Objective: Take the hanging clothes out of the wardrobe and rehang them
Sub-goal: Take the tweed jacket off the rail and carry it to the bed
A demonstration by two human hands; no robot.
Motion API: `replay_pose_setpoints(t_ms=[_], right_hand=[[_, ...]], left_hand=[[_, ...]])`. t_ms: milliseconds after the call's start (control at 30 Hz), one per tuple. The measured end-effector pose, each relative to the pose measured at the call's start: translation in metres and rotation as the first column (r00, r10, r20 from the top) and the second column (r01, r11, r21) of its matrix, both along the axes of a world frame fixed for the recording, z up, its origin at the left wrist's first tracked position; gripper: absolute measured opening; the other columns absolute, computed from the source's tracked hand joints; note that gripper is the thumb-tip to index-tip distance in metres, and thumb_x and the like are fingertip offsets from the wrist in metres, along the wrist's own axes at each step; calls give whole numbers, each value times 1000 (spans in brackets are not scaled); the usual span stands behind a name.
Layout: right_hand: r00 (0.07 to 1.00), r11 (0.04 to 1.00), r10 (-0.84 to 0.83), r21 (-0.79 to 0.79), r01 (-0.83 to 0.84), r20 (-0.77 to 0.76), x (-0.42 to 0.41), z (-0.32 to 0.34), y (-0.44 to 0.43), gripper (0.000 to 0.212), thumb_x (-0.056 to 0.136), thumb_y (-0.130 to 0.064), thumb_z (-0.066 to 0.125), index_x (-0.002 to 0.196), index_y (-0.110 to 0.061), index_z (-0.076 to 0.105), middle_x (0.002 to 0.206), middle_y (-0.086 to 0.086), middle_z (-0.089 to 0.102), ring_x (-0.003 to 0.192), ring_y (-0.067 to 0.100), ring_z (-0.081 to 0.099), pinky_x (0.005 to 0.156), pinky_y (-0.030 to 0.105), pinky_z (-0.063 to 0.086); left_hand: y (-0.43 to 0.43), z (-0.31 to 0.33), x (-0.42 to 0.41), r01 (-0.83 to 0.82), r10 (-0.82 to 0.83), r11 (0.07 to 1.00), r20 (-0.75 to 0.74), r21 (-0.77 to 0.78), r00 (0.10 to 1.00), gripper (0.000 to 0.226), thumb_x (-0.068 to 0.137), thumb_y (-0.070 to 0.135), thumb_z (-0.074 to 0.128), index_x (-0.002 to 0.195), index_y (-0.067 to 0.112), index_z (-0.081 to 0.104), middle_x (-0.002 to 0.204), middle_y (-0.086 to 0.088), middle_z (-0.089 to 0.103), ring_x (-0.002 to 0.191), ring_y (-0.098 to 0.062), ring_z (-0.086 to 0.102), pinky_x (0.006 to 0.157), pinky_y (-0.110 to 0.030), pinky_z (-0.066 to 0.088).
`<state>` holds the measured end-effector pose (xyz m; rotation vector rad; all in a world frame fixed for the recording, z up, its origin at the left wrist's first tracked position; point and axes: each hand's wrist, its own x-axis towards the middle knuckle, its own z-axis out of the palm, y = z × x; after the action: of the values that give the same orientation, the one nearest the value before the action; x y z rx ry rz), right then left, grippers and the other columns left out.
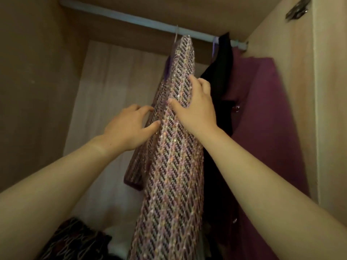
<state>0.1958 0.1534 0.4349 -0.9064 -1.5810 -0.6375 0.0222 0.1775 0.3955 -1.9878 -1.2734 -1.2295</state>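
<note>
A pink and purple tweed coat [172,166] hangs from a hanger hook [176,33] on the pale wardrobe rail [120,16]. My right hand [195,107] lies on the coat's right shoulder side, thumb on the front and fingers curled round its far edge. My left hand [129,126] touches the coat's left side at the sleeve [139,166], fingers spread and lightly bent. Behind the coat hang a black garment [223,72] and a magenta coat [266,132], both at the right end of the rail.
The wardrobe's wooden left wall [33,81], back panel [112,87] and right wall [293,44] close the space in. Folded patterned dark fabric [75,239] lies at the bottom left. A metal hinge [296,10] sits at the top right.
</note>
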Motion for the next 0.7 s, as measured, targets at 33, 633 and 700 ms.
replay_pose_setpoints(t_ms=[33, 633, 700], right_hand=[[1000, 1000, -8, 21, 8, 2, 4, 0, 5, 75, 85, -45, 61, 146, -23, 23, 149, -1, 20, 132, 17, 33, 99, 26, 35], [803, 796, -596, 152, 586, 24, 24, 131, 57, 76, 91, -49, 51, 146, -8, 19, 149, 10, 23, 135, 26, 29, 107, 33, 28], [738, 736, -672, 168, 655, 68, 30, 142, 60, 73, 91, -53, 47, 145, -10, 23, 147, 10, 26, 132, 27, 31, 105, 35, 31]], left_hand=[[13, 7, -1, 24, -24, 1000, -5, 19, 1000, 61, 87, 64, 38, 136, 28, 42, 132, -9, 50, 121, -29, 47, 98, -44, 42], [175, 116, 51, 427, -429, 864, -51, 269, 902, 66, 82, 70, 29, 139, 37, 35, 144, -3, 37, 130, -26, 38, 103, -46, 39], [185, 117, 52, 425, -427, 858, -61, 288, 902, 59, 87, 64, 36, 140, 38, 33, 145, -4, 36, 130, -26, 38, 104, -42, 38]])
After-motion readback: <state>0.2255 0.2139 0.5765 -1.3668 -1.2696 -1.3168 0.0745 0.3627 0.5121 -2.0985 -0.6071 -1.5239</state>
